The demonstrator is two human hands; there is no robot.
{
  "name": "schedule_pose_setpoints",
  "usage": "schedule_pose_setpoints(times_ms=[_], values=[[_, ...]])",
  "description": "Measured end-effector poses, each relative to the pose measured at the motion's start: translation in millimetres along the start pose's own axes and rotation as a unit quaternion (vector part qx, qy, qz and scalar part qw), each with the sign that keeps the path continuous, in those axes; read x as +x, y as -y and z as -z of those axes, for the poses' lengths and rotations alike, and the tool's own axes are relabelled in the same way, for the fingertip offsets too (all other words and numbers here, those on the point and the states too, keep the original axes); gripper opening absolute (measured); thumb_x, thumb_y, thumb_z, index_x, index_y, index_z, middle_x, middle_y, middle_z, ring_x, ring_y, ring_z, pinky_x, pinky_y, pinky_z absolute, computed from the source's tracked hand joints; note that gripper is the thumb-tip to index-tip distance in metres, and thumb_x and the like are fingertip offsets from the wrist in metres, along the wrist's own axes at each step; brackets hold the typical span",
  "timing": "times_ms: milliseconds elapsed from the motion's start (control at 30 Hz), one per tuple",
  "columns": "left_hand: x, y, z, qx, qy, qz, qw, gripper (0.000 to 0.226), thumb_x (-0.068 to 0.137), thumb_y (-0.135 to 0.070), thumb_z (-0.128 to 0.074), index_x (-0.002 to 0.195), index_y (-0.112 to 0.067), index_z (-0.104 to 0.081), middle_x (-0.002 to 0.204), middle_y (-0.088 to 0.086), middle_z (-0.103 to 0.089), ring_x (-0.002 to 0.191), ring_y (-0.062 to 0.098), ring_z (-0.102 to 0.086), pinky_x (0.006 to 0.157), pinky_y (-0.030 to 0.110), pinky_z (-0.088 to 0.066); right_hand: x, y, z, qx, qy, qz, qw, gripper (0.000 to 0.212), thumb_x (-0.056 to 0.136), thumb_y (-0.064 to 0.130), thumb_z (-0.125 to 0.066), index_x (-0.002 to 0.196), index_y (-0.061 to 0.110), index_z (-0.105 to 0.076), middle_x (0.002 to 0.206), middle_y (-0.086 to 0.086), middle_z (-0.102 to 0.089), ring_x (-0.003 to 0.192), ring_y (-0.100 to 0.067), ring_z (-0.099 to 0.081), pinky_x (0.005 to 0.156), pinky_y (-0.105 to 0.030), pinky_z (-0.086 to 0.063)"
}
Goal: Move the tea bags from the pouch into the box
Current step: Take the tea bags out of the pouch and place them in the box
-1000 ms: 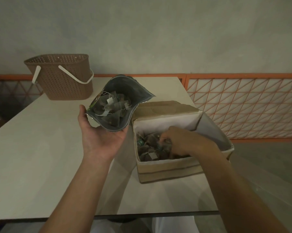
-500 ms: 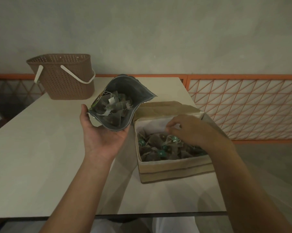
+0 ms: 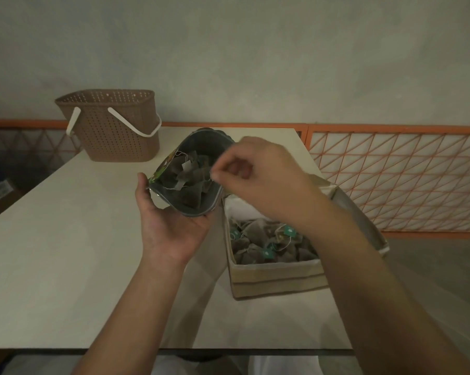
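Your right hand's fingertips (image 3: 217, 173) are drawn together at the right rim of the open pouch (image 3: 201, 147), thumb and forefinger nearly meeting as in a pinch; whether they have a tea bag or a string between them cannot be told. The rest of your right hand (image 3: 263, 182) is loosely curled, hovering above the far side of the box (image 3: 277, 277).

Your left hand (image 3: 171, 226) cradles the pouch from below, palm up, thumb along its left edge and fingers curled under its base. The pouch is held above the table (image 3: 52, 253), mouth tilted toward you, just left of the box. Inside it lie dark pyramid tea bags in the pouch (image 3: 193, 177) with pale tags and thin strings.

The box is a tan, open-topped carton standing near the table's right edge, toward the near right corner. Its lid flap leans out over that edge. More tea bags in the box (image 3: 269, 243) fill its floor, several with green tags.

A brown perforated basket (image 3: 112, 125) with a white handle stands at the table's far left corner. Behind the table runs an orange lattice railing (image 3: 390, 180) beneath a plain wall.
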State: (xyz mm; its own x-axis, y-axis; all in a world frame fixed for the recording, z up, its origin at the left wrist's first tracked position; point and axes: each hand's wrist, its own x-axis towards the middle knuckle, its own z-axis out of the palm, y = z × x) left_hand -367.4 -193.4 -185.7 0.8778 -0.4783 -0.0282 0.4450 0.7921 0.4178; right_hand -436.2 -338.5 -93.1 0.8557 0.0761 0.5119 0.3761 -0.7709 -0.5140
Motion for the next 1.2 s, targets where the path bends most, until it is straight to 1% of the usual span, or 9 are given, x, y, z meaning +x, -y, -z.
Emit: schedule_pose_setpoints(times_ms=[167,267,367,467,633,733,867,1067,1200], values=[[-2.4,0.9,0.3,0.006,-0.013,-0.008,1.0,0.076,0.082,-0.072,-0.052,0.127,-0.014,-0.07,0.14,0.012,-0.062,0.136,0.027,-0.053,0.119,0.037,-0.035,34.1,0.3,-41.6,-0.162,0.108,0.018,0.981,0.024,0.09,0.019,-0.062,0.112,0.023,-0.071,0.102,0.007,-0.061,0.097,-0.011,-0.054,0.08,-0.023,-0.04],[-3.8,-0.1,-0.5,-0.001,-0.021,-0.013,1.0,0.078,0.083,-0.073,-0.051,0.129,-0.013,-0.07,0.137,0.013,-0.064,0.133,0.029,-0.055,0.118,0.039,-0.037,47.3,-3.4,-54.8,-0.243,0.156,-0.007,0.957,0.028,0.091,0.021,-0.061,0.118,0.018,-0.067,0.108,-0.004,-0.065,0.092,-0.019,-0.057,0.072,-0.028,-0.044],[-4.0,-2.5,-2.4,0.008,-0.025,-0.017,1.0,0.078,0.084,-0.074,-0.048,0.133,-0.014,-0.064,0.135,0.014,-0.065,0.132,0.029,-0.056,0.115,0.039,-0.041,54.9,-3.1,-58.4,-0.278,0.216,-0.028,0.936,0.031,0.092,0.033,-0.059,0.119,0.018,-0.063,0.111,-0.004,-0.062,0.092,-0.02,-0.051,0.076,-0.033,-0.045],[-4.6,-2.6,-3.2,0.008,-0.015,-0.009,1.0,0.08,0.081,-0.073,-0.05,0.135,-0.014,-0.061,0.135,0.015,-0.065,0.128,0.031,-0.06,0.107,0.044,-0.047,58.4,-4.2,-59.4,-0.295,0.27,-0.04,0.916,0.041,0.09,0.046,-0.056,0.125,0.024,-0.059,0.121,-0.004,-0.057,0.112,-0.025,-0.045,0.088,-0.038,-0.039],[-7.5,-2.6,-2.7,0.031,-0.015,-0.007,0.999,0.083,0.079,-0.073,-0.052,0.128,-0.008,-0.069,0.135,0.017,-0.064,0.126,0.029,-0.062,0.108,0.038,-0.047,48.6,-2.5,-49.3,-0.224,0.302,-0.041,0.926,0.024,0.09,0.036,-0.06,0.105,0.02,-0.067,0.101,0.0,-0.063,0.096,-0.018,-0.053,0.066,-0.025,-0.036],[-9.5,-2.9,-3.8,0.046,-0.019,-0.008,0.999,0.08,0.079,-0.072,-0.052,0.127,-0.01,-0.068,0.138,0.014,-0.063,0.129,0.026,-0.06,0.115,0.034,-0.041,35.4,-4.9,-44.5,-0.147,0.258,-0.037,0.954,0.004,0.085,0.026,-0.066,0.087,0.024,-0.066,0.093,0.007,-0.066,0.086,-0.011,-0.059,0.064,-0.023,-0.04],[-10.8,-0.5,-6.7,0.054,-0.015,-0.01,0.998,0.08,0.079,-0.071,-0.053,0.134,-0.014,-0.064,0.144,0.013,-0.058,0.139,0.026,-0.049,0.119,0.035,-0.033,19.3,-11.8,-33.6,-0.041,0.14,-0.018,0.989,0.01,0.081,0.012,-0.069,0.083,0.019,-0.062,0.079,0.014,-0.061,0.076,0.004,-0.056,0.074,-0.028,-0.051],[-8.7,-0.3,-6.8,0.028,-0.011,-0.012,0.999,0.074,0.08,-0.069,-0.054,0.128,-0.014,-0.07,0.145,0.016,-0.057,0.14,0.03,-0.048,0.121,0.037,-0.032,-2.6,-22.3,-0.3,0.08,-0.012,-0.038,0.996,0.033,0.082,0.005,-0.07,0.11,0.022,-0.064,0.089,0.002,-0.065,0.079,-0.003,-0.06,0.073,-0.01,-0.048],[-8.1,1.1,-5.5,0.022,-0.004,-0.014,1.0,0.071,0.078,-0.067,-0.057,0.123,-0.014,-0.073,0.147,0.016,-0.054,0.142,0.033,-0.046,0.125,0.039,-0.026,-24.2,-27.8,16.0,0.082,-0.06,-0.055,0.993,0.026,0.084,0.012,-0.072,0.109,0.021,-0.072,0.097,0.003,-0.07,0.09,-0.009,-0.064,0.082,-0.02,-0.051]])
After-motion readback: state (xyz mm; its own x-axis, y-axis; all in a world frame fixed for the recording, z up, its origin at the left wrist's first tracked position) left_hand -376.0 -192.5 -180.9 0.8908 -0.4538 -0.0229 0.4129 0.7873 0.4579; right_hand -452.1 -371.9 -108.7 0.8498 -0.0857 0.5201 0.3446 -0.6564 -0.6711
